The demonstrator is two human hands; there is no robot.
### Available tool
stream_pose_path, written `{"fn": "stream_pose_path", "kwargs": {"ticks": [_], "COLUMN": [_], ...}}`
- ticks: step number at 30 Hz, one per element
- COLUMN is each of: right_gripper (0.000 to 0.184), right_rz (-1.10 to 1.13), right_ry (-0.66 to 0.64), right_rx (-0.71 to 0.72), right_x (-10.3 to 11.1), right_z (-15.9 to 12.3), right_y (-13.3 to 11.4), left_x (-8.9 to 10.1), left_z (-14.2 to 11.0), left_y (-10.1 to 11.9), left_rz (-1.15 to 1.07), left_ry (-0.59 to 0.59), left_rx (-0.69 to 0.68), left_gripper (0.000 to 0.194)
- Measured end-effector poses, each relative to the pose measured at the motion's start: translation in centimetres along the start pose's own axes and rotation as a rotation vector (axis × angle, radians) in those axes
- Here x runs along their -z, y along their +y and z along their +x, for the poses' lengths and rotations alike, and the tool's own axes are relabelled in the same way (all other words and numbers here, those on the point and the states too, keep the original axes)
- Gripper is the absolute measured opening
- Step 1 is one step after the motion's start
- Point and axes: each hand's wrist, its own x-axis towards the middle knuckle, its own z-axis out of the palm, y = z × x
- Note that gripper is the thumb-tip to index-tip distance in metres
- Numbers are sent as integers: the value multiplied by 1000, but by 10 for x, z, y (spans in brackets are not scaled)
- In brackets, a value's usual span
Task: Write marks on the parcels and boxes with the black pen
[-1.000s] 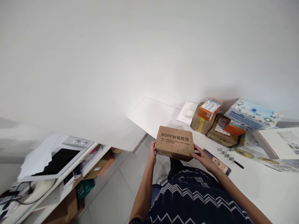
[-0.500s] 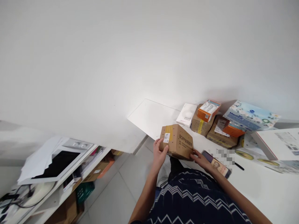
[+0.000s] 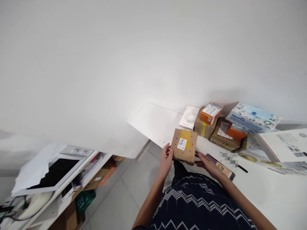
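Observation:
A small brown cardboard box (image 3: 188,154) is held up in front of my body, over the near edge of the white table (image 3: 266,195). Yellow tape and a white label reading 7519 show on the face turned toward me. My left hand (image 3: 166,160) grips its left side, thumb against the near face. At the lower right edge, the fingers of my right hand (image 3: 206,164) support the box; some fingertips are hidden. A phone-like object with a picture on it (image 3: 224,171) lies beside my right wrist, and a black pen (image 3: 243,168) is just beyond.
Along the wall stand a white power bank box (image 3: 189,117), brown boxes (image 3: 205,128), orange boxes (image 3: 211,113), a blue Manhua pack (image 3: 254,117) and a large white box (image 3: 284,147). At left, a white shelf (image 3: 85,167) carries papers (image 3: 38,166) and cables.
The box has been turned, so its taped, labelled face now points at me and the printed side is out of sight. It has shifted slightly right, with both hands following.

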Motion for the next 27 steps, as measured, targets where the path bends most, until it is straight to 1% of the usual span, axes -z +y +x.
{"fn": "stream_pose_path", "kwargs": {"ticks": [3,4,5,6,8,10,13,15,18,21,24,26,27], "right_gripper": [64,63,61,59,55,52,50,45,42,43,38,36,35], "right_rz": [0,-34,-127,-268,-600,-845,-1007,-1092,-1181,-1250,-1301,-1328,-1330], "right_ry": [-35,-40,-15,43,226,411,570,635,689,711,710,702,705], "right_rx": [56,78,99,113,113,70,-55,-154,-235,-236,-217,-194,-172], "right_x": [0,3,7,14,35,60,93,107,113,112,110,109,108], "right_z": [-1,1,3,5,9,11,7,4,2,2,0,-4,-7], "right_y": [-4,-3,-3,-2,1,5,13,21,34,40,37,32,27], "left_x": [2,2,2,2,1,1,2,2,0,-3,-6,-7,-7], "left_z": [1,2,2,1,0,-1,-3,-3,-4,-6,-9,-13,-14], "left_y": [-1,-2,-3,-3,-4,-4,-1,2,4,1,-2,-1,1], "left_rz": [-9,-21,-37,-53,-71,-61,-24,10,70,122,166,231,279], "left_ry": [8,8,9,10,8,4,8,9,10,11,14,54,82], "left_rx": [-7,-7,-8,-9,-11,-8,-3,-3,-9,-12,-36,-135,-231], "left_gripper": [50,50,50,50,50,48,46,43,40,41,42,40,38]}}
